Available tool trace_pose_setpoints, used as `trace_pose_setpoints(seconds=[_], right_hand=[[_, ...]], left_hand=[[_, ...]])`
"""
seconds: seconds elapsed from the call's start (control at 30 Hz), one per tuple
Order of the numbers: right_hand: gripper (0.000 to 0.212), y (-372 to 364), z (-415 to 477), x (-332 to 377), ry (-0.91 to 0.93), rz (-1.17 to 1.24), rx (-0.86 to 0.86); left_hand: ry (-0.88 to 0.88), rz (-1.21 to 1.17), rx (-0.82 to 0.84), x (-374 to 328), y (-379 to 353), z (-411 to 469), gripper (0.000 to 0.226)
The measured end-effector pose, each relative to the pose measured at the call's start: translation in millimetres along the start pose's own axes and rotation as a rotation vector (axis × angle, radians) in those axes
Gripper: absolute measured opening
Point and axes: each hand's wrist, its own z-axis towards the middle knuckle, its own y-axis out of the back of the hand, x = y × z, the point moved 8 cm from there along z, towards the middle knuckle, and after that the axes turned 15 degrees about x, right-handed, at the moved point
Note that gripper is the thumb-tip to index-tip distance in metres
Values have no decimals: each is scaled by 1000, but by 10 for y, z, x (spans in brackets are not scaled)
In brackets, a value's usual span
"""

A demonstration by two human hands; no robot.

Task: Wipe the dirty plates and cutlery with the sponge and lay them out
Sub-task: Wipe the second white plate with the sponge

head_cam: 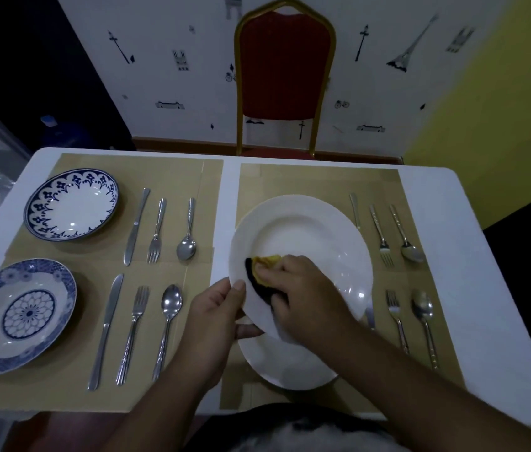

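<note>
A large white plate (306, 236) is held tilted above the right mat. My left hand (216, 316) grips its left rim, thumb on top and fingers beneath. My right hand (303, 288) presses a yellow and black sponge (262, 272) against the plate's lower left inner surface. A second white plate (287, 367) lies flat underneath it. Two blue patterned plates, one far (71, 203) and one near (18, 316), sit on the left mat, each with a knife, fork and spoon beside it.
Cutlery lies on the right mat in two sets, a far fork (381, 236) and spoon (405, 234), and a near fork (397, 321) and spoon (423, 321). A red chair (285, 73) stands beyond the white table (472, 256). Brown mats (172, 171) cover the tabletop.
</note>
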Motion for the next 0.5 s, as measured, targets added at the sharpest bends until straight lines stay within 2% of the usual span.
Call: trace_pose_setpoints(seconds=[0.1, 0.23, 0.33, 0.5], right_hand=[[46, -58, -85, -115, 0, -91, 184], [42, -147, -202, -503, -128, -282, 356], [35, -114, -132, -821, -229, -321, 277], [38, 163, 99, -1195, -359, -91, 15]], left_hand=[[-6, -66, -81, -12, 123, 15, 29], [45, -80, -199, 117, 262, 11, 25], [83, -80, -246, 195, 268, 71, 22], [79, -62, -287, 132, 284, 481, 20]])
